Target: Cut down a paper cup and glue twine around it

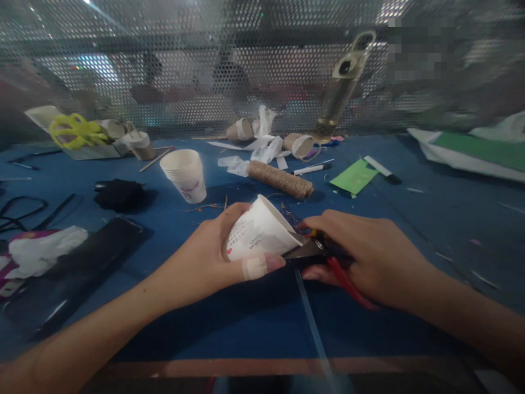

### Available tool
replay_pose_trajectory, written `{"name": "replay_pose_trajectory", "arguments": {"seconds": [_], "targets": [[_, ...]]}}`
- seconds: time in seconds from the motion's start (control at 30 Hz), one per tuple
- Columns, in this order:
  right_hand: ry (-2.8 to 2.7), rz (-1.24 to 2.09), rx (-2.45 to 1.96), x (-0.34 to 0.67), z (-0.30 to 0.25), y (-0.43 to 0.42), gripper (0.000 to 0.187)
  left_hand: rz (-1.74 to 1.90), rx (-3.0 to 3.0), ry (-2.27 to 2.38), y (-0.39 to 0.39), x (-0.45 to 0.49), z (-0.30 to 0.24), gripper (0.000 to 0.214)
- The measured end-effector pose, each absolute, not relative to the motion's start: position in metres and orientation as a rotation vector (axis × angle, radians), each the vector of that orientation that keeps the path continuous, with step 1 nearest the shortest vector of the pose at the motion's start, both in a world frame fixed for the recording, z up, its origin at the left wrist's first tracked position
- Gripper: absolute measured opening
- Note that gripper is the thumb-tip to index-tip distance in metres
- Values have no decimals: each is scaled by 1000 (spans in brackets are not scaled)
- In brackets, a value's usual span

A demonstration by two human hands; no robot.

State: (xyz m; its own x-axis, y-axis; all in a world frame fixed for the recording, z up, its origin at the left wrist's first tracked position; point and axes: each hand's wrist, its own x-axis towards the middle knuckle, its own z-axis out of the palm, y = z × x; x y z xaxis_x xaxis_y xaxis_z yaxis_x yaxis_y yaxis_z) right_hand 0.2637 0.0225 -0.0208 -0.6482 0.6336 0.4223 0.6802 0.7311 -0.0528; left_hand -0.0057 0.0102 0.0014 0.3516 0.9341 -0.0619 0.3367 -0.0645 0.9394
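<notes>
My left hand (213,257) is wrapped around a white paper cup (258,230) lying on its side, mouth pointing up and to the right; a plaster is on the thumb. My right hand (369,251) grips red-handled scissors (324,257), whose dark blades meet the cup's rim. Both hands hover just above the blue table (262,323), close to its front edge.
A stack of white paper cups (185,174) stands behind. A twine spool (279,179), marker (311,169), green paper (353,177), paper scraps and cardboard rolls lie farther back. Yellow scissors (74,131) sit far left. A dark phone-like slab (69,273) lies left. A perforated metal screen closes the back.
</notes>
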Motion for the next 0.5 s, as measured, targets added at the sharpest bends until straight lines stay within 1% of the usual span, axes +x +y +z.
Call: {"name": "replay_pose_trajectory", "arguments": {"seconds": [0.3, 0.5], "targets": [[-2550, -173, -947, 260, -20, 16, 63, 723, 1571, 1099, 9, -3, 1, 48], [-2576, -256, -936, 262, -22, 14, 64, 705, 1542, 1080, 10, -3, 2, 50]]}}
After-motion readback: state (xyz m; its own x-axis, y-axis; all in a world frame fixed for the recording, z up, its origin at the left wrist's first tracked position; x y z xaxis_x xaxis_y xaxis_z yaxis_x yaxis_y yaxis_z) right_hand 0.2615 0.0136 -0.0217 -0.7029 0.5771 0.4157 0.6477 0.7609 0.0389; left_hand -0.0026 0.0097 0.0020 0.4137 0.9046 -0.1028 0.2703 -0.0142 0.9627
